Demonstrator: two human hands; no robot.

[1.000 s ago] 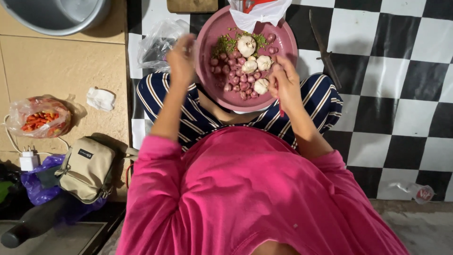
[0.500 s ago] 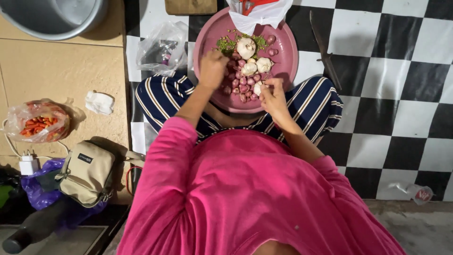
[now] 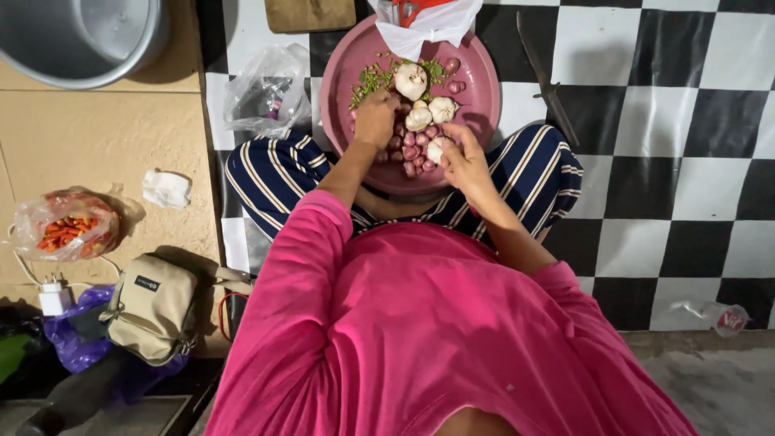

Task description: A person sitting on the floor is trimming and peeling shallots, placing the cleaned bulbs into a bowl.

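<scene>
A round pink tray (image 3: 339, 73) rests on my crossed legs in striped trousers. It holds garlic bulbs (image 3: 411, 79), a pile of small red shallots (image 3: 412, 152) and green chillies (image 3: 367, 81). My left hand (image 3: 375, 119) lies knuckles up on the shallots at the tray's left, fingers curled; what they grip is hidden. My right hand (image 3: 466, 159) is at the tray's near right side, closed around a white garlic bulb (image 3: 436, 148). A white plastic bag (image 3: 432, 24) sits on the tray's far rim.
A knife (image 3: 546, 79) lies on the checkered floor right of the tray. A clear plastic bag (image 3: 262, 93) is to its left, a metal basin (image 3: 73, 36) far left. A bag of red chillies (image 3: 64, 228), a beige pouch (image 3: 153, 307) and a crumpled tissue (image 3: 167, 188) lie at my left.
My left hand has come down from the tray's left rim onto the shallot pile. My right hand has drawn slightly nearer with the garlic bulb.
</scene>
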